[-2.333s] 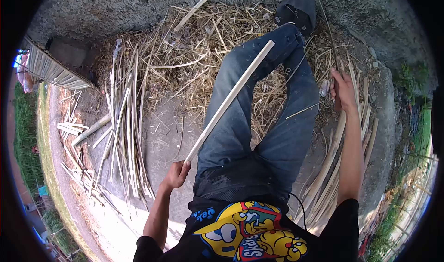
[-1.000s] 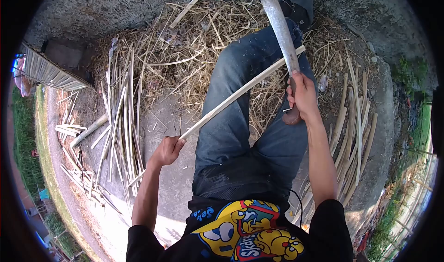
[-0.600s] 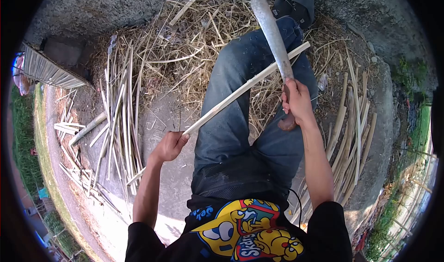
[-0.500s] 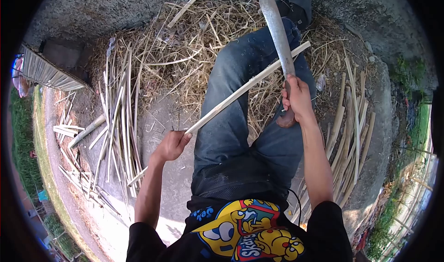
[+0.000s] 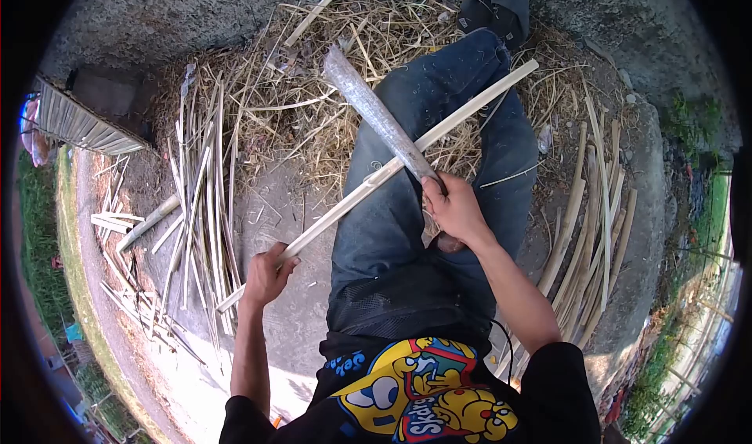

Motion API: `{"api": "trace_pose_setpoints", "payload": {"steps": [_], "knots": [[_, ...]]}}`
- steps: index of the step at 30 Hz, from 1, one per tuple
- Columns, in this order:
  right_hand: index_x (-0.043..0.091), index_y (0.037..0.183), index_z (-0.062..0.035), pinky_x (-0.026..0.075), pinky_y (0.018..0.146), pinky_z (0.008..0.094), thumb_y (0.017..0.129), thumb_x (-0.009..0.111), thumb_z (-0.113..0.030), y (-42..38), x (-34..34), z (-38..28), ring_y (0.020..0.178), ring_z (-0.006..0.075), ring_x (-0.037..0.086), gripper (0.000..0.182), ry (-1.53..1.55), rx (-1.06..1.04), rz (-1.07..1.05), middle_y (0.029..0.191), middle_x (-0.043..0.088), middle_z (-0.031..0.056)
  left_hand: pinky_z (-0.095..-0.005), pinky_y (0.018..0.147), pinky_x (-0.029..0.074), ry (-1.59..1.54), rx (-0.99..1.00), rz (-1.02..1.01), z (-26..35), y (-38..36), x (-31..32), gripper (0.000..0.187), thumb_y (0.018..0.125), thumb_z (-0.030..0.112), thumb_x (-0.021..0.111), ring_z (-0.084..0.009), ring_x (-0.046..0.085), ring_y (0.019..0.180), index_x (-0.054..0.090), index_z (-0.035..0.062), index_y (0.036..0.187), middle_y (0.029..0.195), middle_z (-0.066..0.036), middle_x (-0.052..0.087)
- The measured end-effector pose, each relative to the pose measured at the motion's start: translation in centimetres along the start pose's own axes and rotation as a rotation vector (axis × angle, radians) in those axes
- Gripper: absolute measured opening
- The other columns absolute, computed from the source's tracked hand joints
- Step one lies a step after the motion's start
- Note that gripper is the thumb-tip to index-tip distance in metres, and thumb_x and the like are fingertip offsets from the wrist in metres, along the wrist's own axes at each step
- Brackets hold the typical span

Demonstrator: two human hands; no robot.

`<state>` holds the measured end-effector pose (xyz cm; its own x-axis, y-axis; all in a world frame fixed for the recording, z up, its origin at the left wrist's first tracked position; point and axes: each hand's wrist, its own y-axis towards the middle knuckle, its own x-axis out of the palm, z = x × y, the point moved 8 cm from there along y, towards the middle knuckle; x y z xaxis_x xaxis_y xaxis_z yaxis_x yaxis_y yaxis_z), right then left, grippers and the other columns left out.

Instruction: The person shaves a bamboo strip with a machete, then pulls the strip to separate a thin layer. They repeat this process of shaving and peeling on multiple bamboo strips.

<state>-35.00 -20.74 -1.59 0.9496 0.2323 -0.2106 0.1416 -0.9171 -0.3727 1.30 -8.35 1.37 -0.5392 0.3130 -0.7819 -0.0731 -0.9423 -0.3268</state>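
Observation:
My left hand (image 5: 268, 278) is closed around the lower end of a long pale bamboo strip (image 5: 470, 113). The strip slants up to the right across my thighs. In my right hand (image 5: 458, 213) is a machete (image 5: 374, 115), gripped by its handle, most of which the fingers hide. Its broad grey blade points up and left, crossing over the strip near the middle. Small curled shavings (image 5: 374, 166) show on the strip just left of the blade. Both legs in blue jeans (image 5: 380, 217) lie beneath the strip.
Split bamboo strips (image 5: 205, 185) lie in a loose pile at left, with a round bamboo pole (image 5: 149, 221) among them. More lengths (image 5: 576, 209) lie at right. Dry shavings (image 5: 313, 76) cover the ground ahead, up to a rough wall (image 5: 219, 5).
The machete has swung left and down along the strip, toward my body. My left hand has moved down and left with the strip. Small shavings now show beside the blade.

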Motion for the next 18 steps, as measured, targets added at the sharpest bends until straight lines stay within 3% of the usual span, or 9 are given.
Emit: {"api": "trace_pose_setpoints", "payload": {"steps": [3,6,10,13,15,18], "knots": [[0.065,0.088,0.0015,0.046,0.053,0.0332,0.102,0.058,-0.029,0.8,-3.0,-0.5,0.053,0.0147,0.059,0.034,-0.030,-0.055,0.087,0.062,0.060,0.0063,-0.0462,0.058,0.047,0.012,-0.104,0.025,-3.3,-3.4,-1.2,0.031,0.091,0.032,0.073,-0.0406,0.064,0.061,0.064,0.0026,0.091,0.062,-0.018,0.062],[0.061,0.088,-0.0014,0.040,0.042,0.0276,0.104,0.055,-0.029,2.4,-6.5,-0.5,0.048,0.0098,0.052,0.032,0.134,0.027,0.171,0.061,0.055,0.0017,-0.0442,0.056,0.047,0.011,-0.162,0.108,-4.5,-5.5,-2.6,0.033,0.089,0.033,0.076,-0.0368,0.063,0.057,0.066,0.0024,0.084,0.060,-0.016,0.061],[0.057,0.092,-0.0042,0.035,0.036,0.0243,0.105,0.052,-0.030,3.5,-9.5,-1.6,0.044,0.0064,0.045,0.030,0.264,0.041,0.232,0.062,0.051,-0.0008,-0.0432,0.055,0.047,0.101,-0.119,0.181,-4.5,-4.8,-2.7,0.035,0.088,0.033,0.078,-0.0338,0.062,0.056,0.065,0.0030,0.077,0.060,-0.014,0.060],[0.056,0.091,-0.0043,0.036,0.036,0.0249,0.105,0.051,-0.031,3.0,-9.9,-1.4,0.043,0.0067,0.045,0.031,0.334,0.074,0.263,0.062,0.051,-0.0004,-0.0427,0.054,0.046,0.209,-0.085,0.328,-2.6,-2.7,-2.7,0.034,0.087,0.033,0.079,-0.0336,0.062,0.055,0.064,0.0050,0.073,0.060,-0.013,0.060],[0.056,0.091,-0.0039,0.036,0.037,0.0253,0.105,0.051,-0.031,2.5,-8.2,-0.8,0.043,0.0071,0.044,0.030,0.399,0.084,0.169,0.062,0.051,-0.0001,-0.0430,0.053,0.046,0.222,0.025,0.403,0.4,-0.6,-2.2,0.033,0.086,0.032,0.079,-0.0345,0.061,0.056,0.063,0.0065,0.072,0.062,-0.012,0.060],[0.057,0.092,-0.0030,0.037,0.038,0.0256,0.105,0.054,-0.031,0.5,-3.9,-0.5,0.044,0.0076,0.047,0.031,0.236,0.109,0.065,0.061,0.052,-0.0002,-0.0421,0.053,0.046,0.256,0.137,0.495,4.4,2.7,-1.1,0.027,0.085,0.028,0.080,-0.0338,0.062,0.059,0.064,0.0083,0.075,0.067,-0.010,0.064]]}}
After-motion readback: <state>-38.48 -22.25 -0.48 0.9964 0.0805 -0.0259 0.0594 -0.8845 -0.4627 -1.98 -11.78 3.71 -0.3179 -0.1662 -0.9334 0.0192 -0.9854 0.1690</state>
